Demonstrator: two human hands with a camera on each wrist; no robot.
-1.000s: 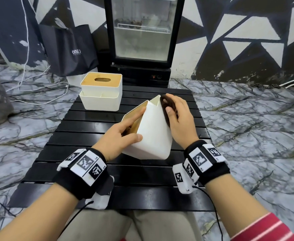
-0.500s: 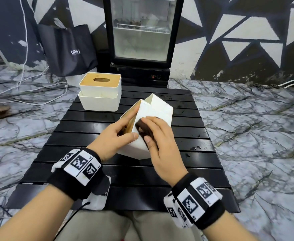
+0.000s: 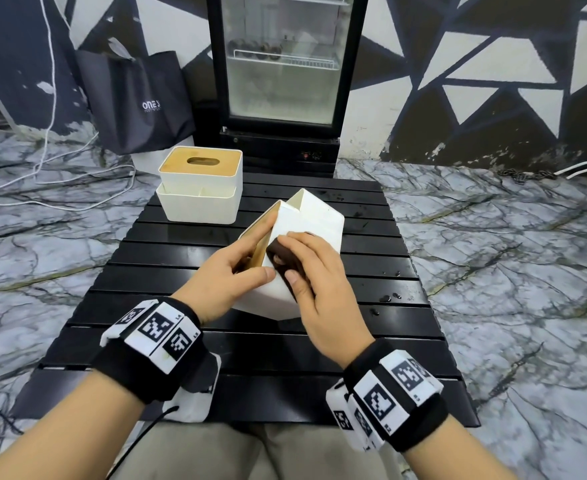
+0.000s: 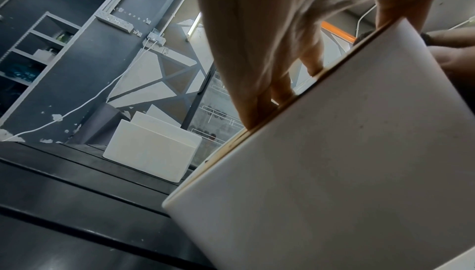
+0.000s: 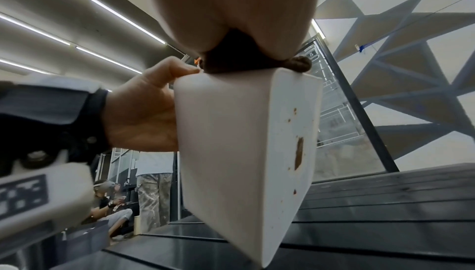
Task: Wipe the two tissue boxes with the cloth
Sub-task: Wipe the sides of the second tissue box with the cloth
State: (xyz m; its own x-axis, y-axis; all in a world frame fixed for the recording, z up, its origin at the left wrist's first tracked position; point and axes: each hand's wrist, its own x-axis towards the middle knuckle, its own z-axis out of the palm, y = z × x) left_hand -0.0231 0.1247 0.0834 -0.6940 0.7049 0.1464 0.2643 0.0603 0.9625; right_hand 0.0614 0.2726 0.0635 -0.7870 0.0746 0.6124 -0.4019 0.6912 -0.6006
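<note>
Near box tipped on its corner for wiping

Left hand (image 3: 229, 275) clamps the tilted tissue box (image 3: 306, 233), thumb on the wall, fingers on the lid; right hand (image 3: 314, 289) presses the cloth (image 3: 283, 256) flat against it. Second tissue box (image 3: 200, 185) sits upright behind, probably waiting its turn.

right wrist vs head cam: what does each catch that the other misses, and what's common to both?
Right wrist only: brown stains on the tilted tissue box's right-hand face.

Head only: the second tissue box upright at the table's far left, wooden lid up, and droplets on the slats.

Both: the left hand holding the tilted box while the right hand presses the brown cloth onto it.
</note>
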